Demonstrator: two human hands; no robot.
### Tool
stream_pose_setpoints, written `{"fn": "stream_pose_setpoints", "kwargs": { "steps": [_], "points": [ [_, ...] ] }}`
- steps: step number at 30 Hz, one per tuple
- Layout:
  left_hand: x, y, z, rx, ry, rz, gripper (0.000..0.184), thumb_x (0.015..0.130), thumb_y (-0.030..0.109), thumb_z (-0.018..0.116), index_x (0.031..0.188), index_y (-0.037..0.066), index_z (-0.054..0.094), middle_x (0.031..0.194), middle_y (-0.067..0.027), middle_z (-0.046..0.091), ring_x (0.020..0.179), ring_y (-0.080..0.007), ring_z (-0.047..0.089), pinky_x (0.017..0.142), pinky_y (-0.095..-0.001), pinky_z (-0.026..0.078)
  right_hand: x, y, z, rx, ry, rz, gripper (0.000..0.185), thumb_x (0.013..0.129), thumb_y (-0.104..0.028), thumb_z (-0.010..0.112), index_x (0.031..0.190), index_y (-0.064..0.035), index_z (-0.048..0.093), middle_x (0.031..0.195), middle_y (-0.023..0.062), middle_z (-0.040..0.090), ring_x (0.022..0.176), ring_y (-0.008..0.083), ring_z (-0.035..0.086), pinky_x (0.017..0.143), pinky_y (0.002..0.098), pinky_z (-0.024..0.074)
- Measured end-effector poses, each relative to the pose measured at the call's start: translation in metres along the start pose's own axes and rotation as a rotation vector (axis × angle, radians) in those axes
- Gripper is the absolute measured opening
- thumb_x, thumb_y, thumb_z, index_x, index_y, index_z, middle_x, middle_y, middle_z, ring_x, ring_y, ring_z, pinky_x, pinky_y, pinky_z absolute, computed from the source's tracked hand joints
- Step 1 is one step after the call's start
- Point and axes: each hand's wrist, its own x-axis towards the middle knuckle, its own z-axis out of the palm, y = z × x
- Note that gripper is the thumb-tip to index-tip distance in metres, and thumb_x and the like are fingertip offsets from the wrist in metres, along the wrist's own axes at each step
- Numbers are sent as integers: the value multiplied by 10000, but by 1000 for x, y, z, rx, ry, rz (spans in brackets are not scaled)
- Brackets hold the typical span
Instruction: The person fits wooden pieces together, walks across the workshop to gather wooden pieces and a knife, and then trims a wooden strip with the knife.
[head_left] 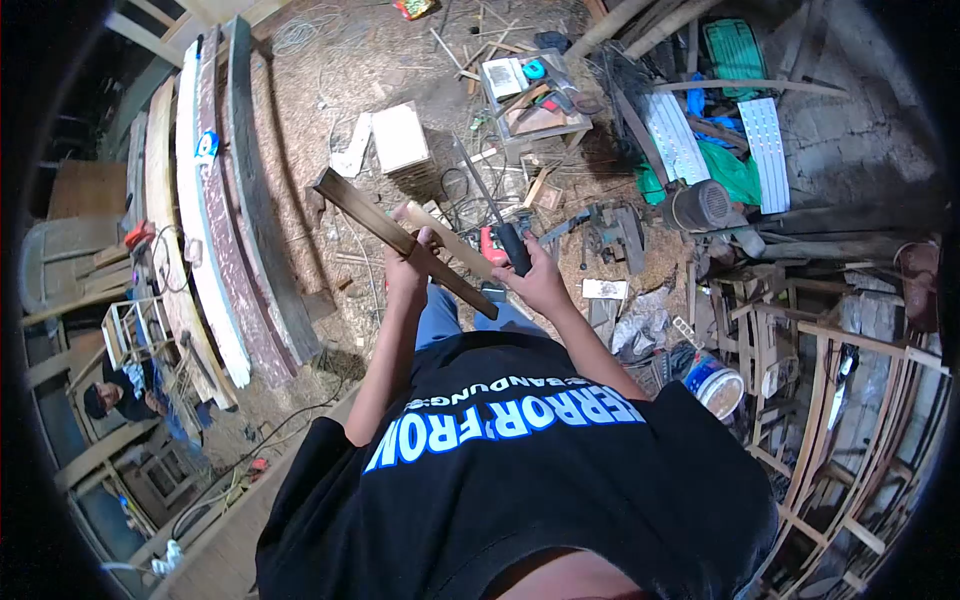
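Observation:
My left hand (408, 266) is closed around a dark wooden bar (365, 210), which slants from upper left to lower right in front of my body. My right hand (538, 282) grips the black handle (514, 250) of a tool with a long, narrow metal blade (478, 182) pointing up and away; it looks like a file. Between the hands runs a paler wooden strip (450, 238), its lower end by my right fingers. Whether it is joined to the dark bar, or which hand bears it, I cannot tell.
Long boards (215, 200) lie at the left, where another person (115, 395) is low down. Ahead are a pale box-like block (402, 138) and a small table (545, 125) with tools. A motor (700, 205), a bucket (714, 385) and wooden frames (800, 400) stand right.

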Motion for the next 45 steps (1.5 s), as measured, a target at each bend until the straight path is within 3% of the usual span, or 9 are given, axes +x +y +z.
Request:
{"fn": "stream_pose_setpoints", "kwargs": {
  "steps": [5,6,15,20,24,29,36,39,45],
  "points": [
    [34,0,1,8,-31,-75,608,1034,65,658,1548,120,339,990,-54,649,873,-154,646,758,-331,555,0,14,6,75,141,74,420,834,-203,891,1129,-11,663,971,92,744,878,171,705,827,345,555],
    [41,0,2,-26,-31,-57,517,1032,36,637,1494,109,417,1129,-100,647,911,-180,682,737,-348,585,2,15,9,70,161,109,417,836,-201,888,1127,-8,662,970,89,744,875,171,702,825,344,554],
    [151,11,-28,141,-108,-73,305,1066,152,639,1330,41,532,1028,-62,644,828,-139,665,658,-303,538,67,0,77,61,469,207,416,831,-243,873,1078,5,648,895,125,702,811,230,675,776,396,544],
    [270,46,-65,366,-317,-130,134,1053,108,649,1125,10,593,982,-65,647,826,-144,668,678,-298,553,124,-27,139,35,686,320,486,814,-292,873,1088,29,634,852,160,665,798,293,666,747,420,520],
    [355,63,-88,435,-591,28,96,1045,78,654,1083,24,584,943,-57,635,757,-131,641,640,-288,539,154,-64,180,24,845,346,526,807,-313,876,1102,52,637,919,204,677,872,321,683,795,437,521],
    [385,114,-47,516,-717,-145,106,1034,84,668,1062,38,577,887,-41,627,700,-124,639,622,-270,527,164,-88,214,172,997,304,564,807,-354,878,1111,63,651,997,206,704,963,345,697,886,445,528],
    [400,135,22,479,-916,-185,276,1023,65,660,1289,17,606,903,-28,635,732,-114,624,656,-276,518,181,-119,192,203,1147,308,394,841,-249,859,1033,29,655,919,131,713,860,216,680,795,368,537],
    [417,122,55,475,-971,-221,251,1044,77,653,1282,-2,651,940,-29,662,697,-95,607,646,-274,536,196,-123,175,430,1145,240,188,896,-93,800,1004,-33,658,859,24,690,755,97,627,682,282,505],
    [455,107,140,385,-1015,-270,246,1063,164,652,1256,14,681,1007,-21,683,747,-100,611,664,-274,514,253,-94,121,708,1251,302,252,867,-129,840,976,-26,638,791,13,673,688,97,606,613,294,482]
  ]
}}
